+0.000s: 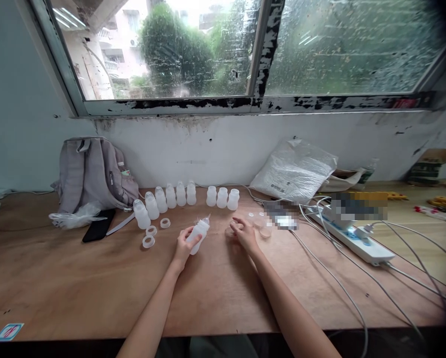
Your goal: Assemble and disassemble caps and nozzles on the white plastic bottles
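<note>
A frosted white baby bottle (198, 237) with a clear teat on top leans to the right in my left hand (185, 247), its fingers wrapped round the body. My right hand (244, 236) is low over the table to the right, fingers apart, beside a clear bottle cap (230, 230) partly hidden under them. More clear caps (265, 231) lie just right of that hand. Several capped bottles (161, 200) stand in a curved row behind, with three open bottles (222, 198) to their right. Three white collar rings (148, 241) lie left of my left hand.
At the left are a grey backpack (90, 171), a plastic bag (75, 215) and a black phone (99, 226). A silvery padded bag (293, 171) leans on the wall. Cables and a white power strip (357, 243) spread over the right side.
</note>
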Available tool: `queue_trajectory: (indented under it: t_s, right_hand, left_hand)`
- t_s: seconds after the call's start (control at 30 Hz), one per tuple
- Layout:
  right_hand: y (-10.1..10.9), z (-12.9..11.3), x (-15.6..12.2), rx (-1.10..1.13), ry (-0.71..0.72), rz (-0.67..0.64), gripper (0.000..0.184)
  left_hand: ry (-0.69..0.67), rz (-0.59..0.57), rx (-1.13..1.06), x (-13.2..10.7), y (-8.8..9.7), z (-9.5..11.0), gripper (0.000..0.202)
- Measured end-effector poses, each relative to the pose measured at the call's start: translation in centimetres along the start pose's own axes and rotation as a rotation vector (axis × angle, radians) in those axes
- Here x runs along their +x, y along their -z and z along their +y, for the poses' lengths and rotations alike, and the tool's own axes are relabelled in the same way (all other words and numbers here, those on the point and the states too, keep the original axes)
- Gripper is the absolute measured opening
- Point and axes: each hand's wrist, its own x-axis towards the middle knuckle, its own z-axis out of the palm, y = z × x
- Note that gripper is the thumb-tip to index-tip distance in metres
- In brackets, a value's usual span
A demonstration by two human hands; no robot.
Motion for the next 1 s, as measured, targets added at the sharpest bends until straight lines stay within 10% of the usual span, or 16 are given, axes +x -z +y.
queue_trajectory:
  t_s: [0.27,1.0]
  right_hand:
    - [-0.6,-1.7,-1.0,0.52,-0.208,-0.078,0.034]
    - [-4.0,-1.1,-3.6,0.273,-0.115,-0.282,0.029]
  left_hand:
    - [-0.058,-0.096,0.237,-0.2,-0.3,-0.2,0.046]
    - [-0.071,-0.194,0.272,-0.5,-0.4,0.2,0.039]
